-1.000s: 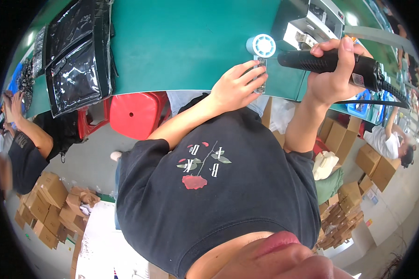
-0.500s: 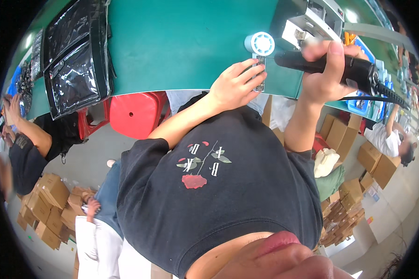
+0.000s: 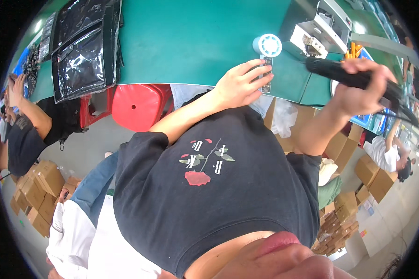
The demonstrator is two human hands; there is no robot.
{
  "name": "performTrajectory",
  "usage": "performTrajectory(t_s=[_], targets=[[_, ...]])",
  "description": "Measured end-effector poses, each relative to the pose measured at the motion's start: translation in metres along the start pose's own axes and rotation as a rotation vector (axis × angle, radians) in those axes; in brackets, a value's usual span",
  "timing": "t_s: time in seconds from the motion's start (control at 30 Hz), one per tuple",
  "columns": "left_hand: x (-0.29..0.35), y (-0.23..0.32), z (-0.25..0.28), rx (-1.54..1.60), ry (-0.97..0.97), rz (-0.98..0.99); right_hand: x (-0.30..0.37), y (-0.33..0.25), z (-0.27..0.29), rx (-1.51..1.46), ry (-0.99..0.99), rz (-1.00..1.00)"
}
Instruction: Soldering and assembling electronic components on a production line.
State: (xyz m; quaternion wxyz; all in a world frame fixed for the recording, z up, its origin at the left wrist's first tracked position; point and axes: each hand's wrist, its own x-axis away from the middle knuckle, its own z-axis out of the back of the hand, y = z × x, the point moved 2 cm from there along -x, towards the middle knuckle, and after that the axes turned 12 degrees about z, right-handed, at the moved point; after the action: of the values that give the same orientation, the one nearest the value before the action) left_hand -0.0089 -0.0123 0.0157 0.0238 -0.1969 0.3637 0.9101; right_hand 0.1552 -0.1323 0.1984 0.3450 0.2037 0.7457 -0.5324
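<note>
Your right hand [image 3: 362, 88] is wrapped round a thick black corded tool [image 3: 333, 73], fingers closed over its barrel, raised above the desk [image 3: 186, 42] and well apart from the work. Hand and tool are blurred, so you cannot read the tip here; if you bring it in at that speed, it could skid off its mark or catch your other hand.

Your left hand [image 3: 243, 83] lies over the light-blue device [image 3: 268, 56], fingertips across its narrow body. Whether your thumb closes on it from below cannot be told. If only those fingertips pin it, a push from the side may turn or slide it, and your fingers sit right where a slip would land.

The device is near the desk's front edge, its round slotted head pointing away from you and its body toward you. Let it slide your way and it could drop off.

Behind your right hand the cord [image 3: 408, 114] trails off to the right; a snag there might tug your aim aside. The grey machine [image 3: 322, 28] stands just beyond the device, toward the right, so a wide swing could knock the tool against its housing.
</note>
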Motion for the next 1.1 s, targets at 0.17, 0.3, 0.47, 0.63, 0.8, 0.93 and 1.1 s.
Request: performTrajectory(t_s=[0.17, 0.3, 0.47, 0.63, 0.8, 0.93, 1.1], targets=[[-0.013, 0.012, -0.015, -0.020, 0.090, 0.132, -0.053, 0.020, 0.028, 0.158, 0.243, 0.050], [-0.017, 0.012, -0.018, -0.065, 0.113, 0.138, -0.041, 0.028, 0.011, 0.214, 0.127, 0.030], [-0.016, 0.010, -0.019, -0.074, 0.128, 0.130, -0.004, 0.002, 0.002, 0.063, 0.050, -0.050], [-0.015, 0.011, -0.020, -0.089, 0.126, 0.118, 0.047, -0.037, 0.000, 0.048, 0.042, -0.052], [-0.014, 0.009, -0.021, -0.094, 0.123, 0.121, 0.062, -0.043, -0.004, 0.089, -0.020, -0.060], [-0.013, 0.009, -0.021, -0.099, 0.121, 0.116, 0.067, -0.037, -0.007, 0.083, 0.021, -0.084], [-0.012, 0.010, -0.021, -0.093, 0.118, 0.118, 0.068, -0.036, -0.007, 0.061, 0.055, -0.110]])
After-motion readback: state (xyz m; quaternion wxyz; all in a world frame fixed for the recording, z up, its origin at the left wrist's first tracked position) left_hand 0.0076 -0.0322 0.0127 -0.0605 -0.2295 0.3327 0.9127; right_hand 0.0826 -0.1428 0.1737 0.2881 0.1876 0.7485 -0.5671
